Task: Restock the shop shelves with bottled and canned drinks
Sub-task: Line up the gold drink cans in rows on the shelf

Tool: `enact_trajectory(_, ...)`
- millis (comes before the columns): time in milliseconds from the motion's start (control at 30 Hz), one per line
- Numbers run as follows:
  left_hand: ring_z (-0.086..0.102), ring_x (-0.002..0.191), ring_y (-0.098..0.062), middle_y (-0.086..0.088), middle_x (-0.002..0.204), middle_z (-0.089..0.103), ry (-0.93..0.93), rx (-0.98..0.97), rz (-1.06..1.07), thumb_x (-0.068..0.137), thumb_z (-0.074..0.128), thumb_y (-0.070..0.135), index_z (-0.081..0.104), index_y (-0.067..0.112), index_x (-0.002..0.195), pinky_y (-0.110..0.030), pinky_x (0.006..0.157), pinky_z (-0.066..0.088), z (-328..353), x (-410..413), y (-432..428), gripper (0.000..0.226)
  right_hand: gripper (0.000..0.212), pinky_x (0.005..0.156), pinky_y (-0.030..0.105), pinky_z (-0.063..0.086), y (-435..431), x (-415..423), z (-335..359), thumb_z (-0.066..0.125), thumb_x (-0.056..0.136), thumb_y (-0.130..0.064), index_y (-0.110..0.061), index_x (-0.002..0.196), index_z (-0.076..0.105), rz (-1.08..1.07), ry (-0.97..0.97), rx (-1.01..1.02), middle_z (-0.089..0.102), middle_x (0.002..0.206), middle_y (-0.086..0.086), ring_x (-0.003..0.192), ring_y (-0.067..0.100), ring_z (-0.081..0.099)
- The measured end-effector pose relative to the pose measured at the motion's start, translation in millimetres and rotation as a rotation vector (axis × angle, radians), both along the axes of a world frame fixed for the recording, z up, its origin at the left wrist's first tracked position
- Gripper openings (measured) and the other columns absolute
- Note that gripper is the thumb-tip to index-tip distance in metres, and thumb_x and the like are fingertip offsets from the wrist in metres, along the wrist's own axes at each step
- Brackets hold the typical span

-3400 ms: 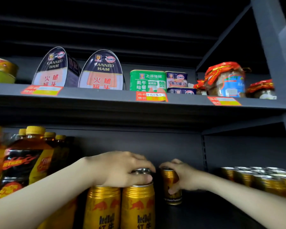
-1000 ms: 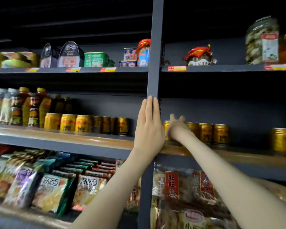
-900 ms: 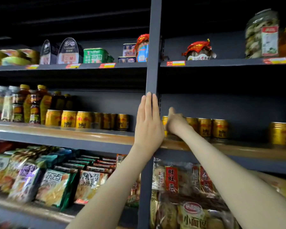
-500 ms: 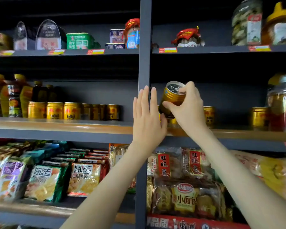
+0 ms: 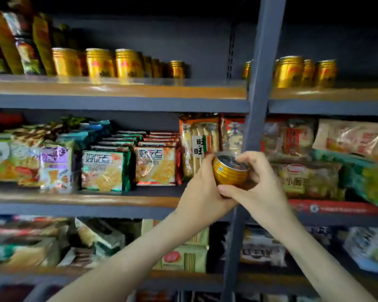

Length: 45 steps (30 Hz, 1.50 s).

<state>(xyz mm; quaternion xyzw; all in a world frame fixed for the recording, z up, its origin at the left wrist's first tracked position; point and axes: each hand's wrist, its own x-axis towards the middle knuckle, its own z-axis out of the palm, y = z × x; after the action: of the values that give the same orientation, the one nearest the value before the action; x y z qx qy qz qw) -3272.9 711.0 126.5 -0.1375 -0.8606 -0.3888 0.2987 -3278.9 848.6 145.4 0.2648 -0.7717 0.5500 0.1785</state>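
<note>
Before shelves (image 5: 118, 104), both hands (image 5: 202, 192) (image 5: 262, 190) grip can (image 5: 229, 174).

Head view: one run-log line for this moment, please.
left hand: grips gold can | right hand: grips same can | can top: tilted toward camera | shelved cans: on upper shelf, both bays

Held can (image 5: 229, 174): we see ribbed gold metal, glossy, with a darker grey metal top. Shelved cans (image 5: 99, 63): we read the same shiny gold metal. Upright (image 5: 266, 51): matt grey painted metal, smooth. Shelf (image 5: 118, 91): a smooth wood-toned top over a matt grey front edge. Snack packets (image 5: 105, 171): glossy, crinkled plastic film that catches the light. Bottles (image 5: 27, 53): glossy plastic, we judge, under shiny printed labels.
</note>
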Motion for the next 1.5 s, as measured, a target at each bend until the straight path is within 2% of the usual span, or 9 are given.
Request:
enact_trajectory(267, 0.061, 0.106, -0.011, 0.003, 0.120, 0.060, -0.260, 0.124, 0.040, 0.070, 0.083, 0.029, 0.038, 0.018, 0.134, -0.024, 0.084, 0.050, -84, 34, -125, 0.078, 0.063, 0.091, 0.016, 0.048, -110, 11, -89, 0.075, 0.073, -0.024, -0.042, 0.125, 0.044, 0.335, -0.320, -0.060, 0.052, 0.127, -0.020, 0.114, -0.009, 0.053)
enact_trajectory(433, 0.060, 0.102, -0.010, 0.004, 0.117, 0.058, -0.445, 0.119, -0.017, 0.071, 0.080, 0.018, 0.036, 0.022, 0.130, -0.024, 0.083, 0.051, -129, 53, -179, 0.075, 0.066, 0.098, 0.028, 0.050, -157, 11, -131, 0.079, 0.062, -0.044, -0.044, 0.121, 0.047, 0.437, -0.546, 0.113, 0.057, 0.121, -0.019, 0.108, -0.006, 0.058)
enact_trajectory(567, 0.057, 0.112, -0.011, 0.002, 0.125, 0.055, -0.506, 0.130, -0.055, 0.070, 0.080, 0.018, 0.032, 0.020, 0.135, -0.028, 0.093, 0.049, -166, 64, -200, 0.080, 0.074, 0.100, 0.035, 0.048, -172, 20, -168, 0.086, 0.056, -0.051, -0.049, 0.119, 0.047, 0.382, -0.491, 0.169, 0.059, 0.120, -0.024, 0.117, 0.002, 0.055)
enact_trajectory(733, 0.053, 0.120, -0.010, 0.008, 0.127, 0.051, -0.527, 0.188, -0.033, 0.071, 0.070, 0.042, 0.028, 0.033, 0.132, -0.031, 0.095, 0.048, -193, 76, -203, 0.075, 0.080, 0.104, 0.022, 0.042, -176, 18, -194, 0.089, 0.064, -0.024, -0.051, 0.124, 0.042, 0.420, -0.363, 0.279, 0.052, 0.125, -0.034, 0.122, -0.005, 0.049)
enact_trajectory(900, 0.061, 0.111, -0.009, 0.006, 0.124, 0.060, -0.640, 0.213, 0.048, 0.066, 0.074, 0.051, 0.031, 0.031, 0.133, -0.032, 0.090, 0.052, -207, 80, -199, 0.082, 0.069, 0.110, 0.010, 0.023, -174, 11, -211, 0.072, 0.084, -0.035, -0.056, 0.137, 0.033, 0.559, -0.175, 0.446, 0.021, 0.149, -0.034, 0.141, -0.006, 0.022)
enact_trajectory(1033, 0.066, 0.101, -0.012, 0.002, 0.112, 0.067, -0.860, 0.481, 0.043, 0.060, 0.081, 0.048, 0.049, 0.023, 0.125, -0.037, 0.091, 0.055, -205, 83, -196, 0.076, 0.046, 0.112, 0.016, 0.020, -167, 7, -217, 0.049, 0.093, -0.050, -0.047, 0.138, 0.038, 0.545, -0.142, 0.476, 0.013, 0.151, -0.031, 0.145, 0.001, 0.014)
enact_trajectory(1233, 0.069, 0.100, -0.028, -0.013, 0.107, 0.072, -1.118, 1.325, -0.023, 0.075, 0.072, 0.054, 0.059, 0.014, 0.116, -0.044, 0.086, 0.057, -192, 84, -192, 0.059, 0.083, 0.115, 0.021, 0.020, -163, 16, -219, 0.063, 0.081, -0.054, -0.051, 0.146, 0.010, 0.728, -0.328, 0.528, 0.005, 0.157, -0.026, 0.146, -0.003, 0.006)
enact_trajectory(1367, 0.068, 0.098, -0.027, -0.012, 0.109, 0.071, -1.131, 1.495, -0.071, 0.080, 0.058, 0.053, 0.059, 0.013, 0.117, -0.044, 0.087, 0.054, -190, 83, -189, 0.055, 0.097, 0.108, 0.018, 0.036, -174, 26, -225, 0.082, 0.072, -0.040, -0.062, 0.136, 0.012, 0.564, -0.355, 0.454, 0.024, 0.153, -0.019, 0.138, -0.001, 0.031)
enact_trajectory(1500, 0.064, 0.101, -0.031, -0.016, 0.116, 0.066, -1.232, 1.395, -0.078, 0.091, 0.040, 0.061, 0.061, 0.013, 0.117, -0.046, 0.096, 0.049, -191, 82, -193, 0.058, 0.075, 0.083, 0.015, 0.050, -176, 30, -219, 0.086, 0.069, -0.017, -0.037, 0.122, 0.038, 0.414, -0.320, 0.303, 0.054, 0.120, -0.020, 0.107, 0.001, 0.059)
